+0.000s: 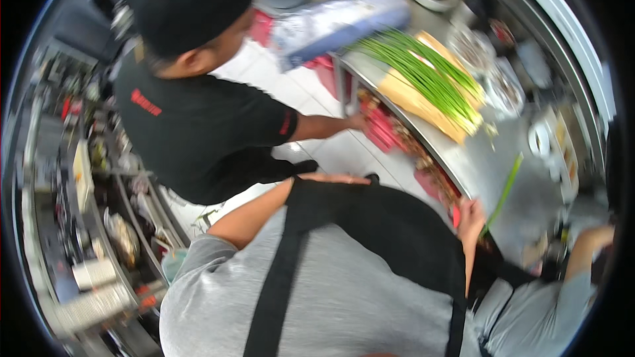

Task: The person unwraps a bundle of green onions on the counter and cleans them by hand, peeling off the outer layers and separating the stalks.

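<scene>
My left hand (pixel 342 178) shows only as a strip past the top edge of my black apron (pixel 377 218); its fingers are mostly hidden. At the near edge of the steel table (pixel 528 193) is my right hand (pixel 470 212), its fingers bent; its grip is unclear. A small red object (pixel 456 216) shows beside it. A single green stalk (pixel 503 193) runs across the table close to this hand, its lower end by the wrist. Farther up, a bunch of spring onions (pixel 421 72) lies on brown paper (pixel 397 91).
A co-worker in a black cap and shirt (pixel 198 124) reaches toward a pink crate (pixel 379 126) under the table. Another person's arm (pixel 588 253) is at lower right. Bowls and bags (pixel 503 89) stand along the table's far side. Loaded shelves (pixel 106 218) line the left.
</scene>
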{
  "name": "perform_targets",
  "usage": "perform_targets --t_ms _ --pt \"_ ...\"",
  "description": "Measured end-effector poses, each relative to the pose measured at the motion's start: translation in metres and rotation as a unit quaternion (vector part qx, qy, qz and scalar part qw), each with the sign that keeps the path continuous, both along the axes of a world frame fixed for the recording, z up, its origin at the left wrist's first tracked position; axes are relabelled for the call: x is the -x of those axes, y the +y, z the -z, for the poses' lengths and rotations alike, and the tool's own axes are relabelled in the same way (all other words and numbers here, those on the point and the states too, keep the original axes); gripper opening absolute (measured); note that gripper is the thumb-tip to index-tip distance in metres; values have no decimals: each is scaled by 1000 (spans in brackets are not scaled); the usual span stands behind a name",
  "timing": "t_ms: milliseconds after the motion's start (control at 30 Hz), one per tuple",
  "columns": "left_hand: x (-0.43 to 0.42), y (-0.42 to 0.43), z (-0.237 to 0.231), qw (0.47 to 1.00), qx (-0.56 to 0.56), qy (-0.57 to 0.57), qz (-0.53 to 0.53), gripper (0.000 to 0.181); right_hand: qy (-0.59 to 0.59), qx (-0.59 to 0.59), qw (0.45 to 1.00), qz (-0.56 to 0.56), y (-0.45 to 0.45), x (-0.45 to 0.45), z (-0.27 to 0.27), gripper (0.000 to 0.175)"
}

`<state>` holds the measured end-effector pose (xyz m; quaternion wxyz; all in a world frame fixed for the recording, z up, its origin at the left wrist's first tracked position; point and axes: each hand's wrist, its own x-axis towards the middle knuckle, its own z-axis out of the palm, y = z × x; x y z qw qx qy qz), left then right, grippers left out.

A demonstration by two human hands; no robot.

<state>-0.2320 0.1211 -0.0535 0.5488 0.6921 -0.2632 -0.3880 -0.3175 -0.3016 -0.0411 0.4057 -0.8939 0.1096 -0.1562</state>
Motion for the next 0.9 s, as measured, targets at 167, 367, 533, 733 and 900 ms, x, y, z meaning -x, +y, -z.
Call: perform_targets --t_ms 167,367,533,733,900 --pt "83 129 -43 945 -325 -12 23 25 259 -200 921 -209 61 24 100 16" --pt "24 172 -298 670 -473 -398 -411 46 360 -97 886 -277 117 -40 151 22" --pt "-45 183 -295 611 -414 -430 -520 42 387 -66 868 -304 143 -75 167 29" --pt "-76 178 -277 533 -376 -577 -492 34 419 -51 850 -315 148 -86 181 39" --pt "-112 173 -271 435 -408 -623 -506 28 440 -46 839 -318 152 -77 187 47"
